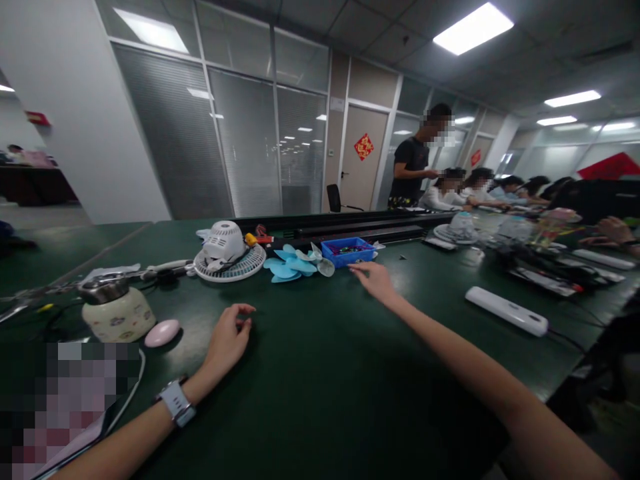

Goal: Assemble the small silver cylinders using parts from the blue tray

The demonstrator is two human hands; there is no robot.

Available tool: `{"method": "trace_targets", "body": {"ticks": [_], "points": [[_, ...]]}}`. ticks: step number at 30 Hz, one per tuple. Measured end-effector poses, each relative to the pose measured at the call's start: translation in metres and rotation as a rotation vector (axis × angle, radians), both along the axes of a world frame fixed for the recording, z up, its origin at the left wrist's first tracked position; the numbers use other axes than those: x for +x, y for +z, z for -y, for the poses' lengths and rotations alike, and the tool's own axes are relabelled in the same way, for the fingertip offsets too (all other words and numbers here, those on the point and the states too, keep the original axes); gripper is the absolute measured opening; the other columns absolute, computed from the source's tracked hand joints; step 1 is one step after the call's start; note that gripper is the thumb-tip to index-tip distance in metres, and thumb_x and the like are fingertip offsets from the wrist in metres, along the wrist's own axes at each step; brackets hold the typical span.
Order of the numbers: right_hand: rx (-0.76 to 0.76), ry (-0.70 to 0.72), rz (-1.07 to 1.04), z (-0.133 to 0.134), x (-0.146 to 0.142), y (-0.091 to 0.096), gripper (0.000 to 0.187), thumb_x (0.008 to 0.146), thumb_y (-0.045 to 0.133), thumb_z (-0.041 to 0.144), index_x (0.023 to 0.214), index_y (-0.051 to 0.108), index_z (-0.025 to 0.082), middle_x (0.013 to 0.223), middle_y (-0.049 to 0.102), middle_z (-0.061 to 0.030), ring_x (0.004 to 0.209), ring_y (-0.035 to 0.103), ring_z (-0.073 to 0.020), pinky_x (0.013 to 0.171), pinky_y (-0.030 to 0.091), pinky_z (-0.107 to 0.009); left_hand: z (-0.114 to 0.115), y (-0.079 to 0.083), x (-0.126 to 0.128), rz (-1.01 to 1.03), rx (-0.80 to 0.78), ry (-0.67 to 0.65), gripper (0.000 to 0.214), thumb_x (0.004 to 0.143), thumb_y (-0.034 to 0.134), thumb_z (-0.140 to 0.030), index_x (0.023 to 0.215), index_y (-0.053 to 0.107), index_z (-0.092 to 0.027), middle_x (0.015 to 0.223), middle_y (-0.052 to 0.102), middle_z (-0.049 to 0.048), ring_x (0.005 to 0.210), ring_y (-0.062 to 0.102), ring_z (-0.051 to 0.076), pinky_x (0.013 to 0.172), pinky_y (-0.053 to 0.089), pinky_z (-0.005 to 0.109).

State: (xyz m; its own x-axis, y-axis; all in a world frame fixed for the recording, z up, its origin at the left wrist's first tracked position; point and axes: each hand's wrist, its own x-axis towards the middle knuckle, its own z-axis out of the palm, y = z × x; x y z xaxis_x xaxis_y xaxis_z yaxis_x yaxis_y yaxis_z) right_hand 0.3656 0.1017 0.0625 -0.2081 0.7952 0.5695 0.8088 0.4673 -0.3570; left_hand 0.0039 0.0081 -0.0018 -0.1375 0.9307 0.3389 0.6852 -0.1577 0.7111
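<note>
Blue tray (342, 261) sits toward the far side of the green table (300, 380), small loose parts inside, too tiny to sort by eye. Blue fan blades (289, 265) lie just to its left; beyond them, white fan housing (225, 241) stands on a round grille (235, 272).

Hands well apart. Right hand (374, 280) at the tray's near edge, thumb and fingers drawn close; cannot tell whether anything small is between them, nor whether they touch the rim. Left hand (231, 335) near the table surface, fingers loosely curled, nothing visible in the grasp.

Handling, my judgement: work at the tray calls for a light fingertip pinch, from above, wrist clear of the wall so the tray does not tip or slide. Left hand could steady it. Small parts probably roll; best kept low over the tabletop. Blades look thin, better not leaned on.

Writing: red diamond poster (364, 147) on the door bears gold characters, too blurred to read. Jar (119, 315) shows little printed pictures. No brand legible anywhere.
</note>
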Motion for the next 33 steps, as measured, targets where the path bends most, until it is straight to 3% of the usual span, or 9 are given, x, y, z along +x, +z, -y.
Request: {"method": "trace_targets", "body": {"ticks": [3,7,17,24,29,33], "points": [[-0.026,-0.269,0.146,-0.02,0.046,0.009,0.029,0.091,0.052,0.024,0.113,0.071,0.02,0.111,0.071,-0.0081,0.103,0.065,-0.0244,0.09,0.047,-0.034,0.0,0.0,0.0,-0.017,0.007,0.006,0.028,0.08,0.047,-0.031,0.103,0.056,-0.019,0.107,0.059,0.0076,0.082,0.063,0.021,0.071,0.052,0.036],[-0.1,-0.328,0.267,-0.032,0.066,0.006,0.03,0.091,0.052,0.024,0.113,0.071,0.021,0.107,0.072,-0.0097,0.098,0.067,-0.0249,0.086,0.048,-0.032,0.002,0.001,0.001,-0.017,0.004,-0.003,0.027,0.08,0.046,-0.03,0.103,0.056,-0.02,0.108,0.059,0.0074,0.081,0.062,0.02,0.071,0.052,0.036],[-0.134,-0.325,0.299,-0.044,0.068,0.003,0.029,0.09,0.053,0.024,0.112,0.072,0.022,0.106,0.073,-0.0089,0.098,0.067,-0.0236,0.087,0.048,-0.03,0.002,0.003,0.001,-0.064,0.022,0.013,0.028,0.079,0.047,-0.032,0.102,0.058,-0.02,0.105,0.058,0.0068,0.076,0.062,0.019,0.069,0.053,0.034],[-0.138,-0.362,0.316,-0.039,0.069,0.0,0.03,0.091,0.05,0.025,0.112,0.072,0.022,0.102,0.074,-0.0106,0.093,0.068,-0.0238,0.084,0.048,-0.031,0.004,0.005,0.002,-0.057,0.024,-0.013,0.027,0.079,0.047,-0.031,0.101,0.058,-0.02,0.106,0.057,0.0074,0.076,0.062,0.019,0.069,0.053,0.035],[0.001,-0.333,0.378,-0.042,0.057,0.001,0.04,0.09,0.054,0.043,0.12,0.067,0.02,0.125,0.064,-0.0125,0.119,0.055,-0.0269,0.103,0.035,-0.04,0.004,0.004,0.002,-0.058,0.03,-0.013,0.026,0.079,0.047,-0.03,0.101,0.058,-0.02,0.106,0.056,0.0072,0.077,0.062,0.019,0.072,0.053,0.037],[-0.042,-0.353,0.499,-0.06,0.036,0.002,0.058,0.086,0.054,0.058,0.129,0.059,0.019,0.12,0.066,-0.0137,0.115,0.056,-0.0273,0.104,0.028,-0.044,0.004,0.003,0.002,-0.057,0.035,-0.02,0.025,0.079,0.048,-0.029,0.101,0.056,-0.02,0.106,0.055,0.0066,0.076,0.061,0.019,0.072,0.054,0.037]]}}
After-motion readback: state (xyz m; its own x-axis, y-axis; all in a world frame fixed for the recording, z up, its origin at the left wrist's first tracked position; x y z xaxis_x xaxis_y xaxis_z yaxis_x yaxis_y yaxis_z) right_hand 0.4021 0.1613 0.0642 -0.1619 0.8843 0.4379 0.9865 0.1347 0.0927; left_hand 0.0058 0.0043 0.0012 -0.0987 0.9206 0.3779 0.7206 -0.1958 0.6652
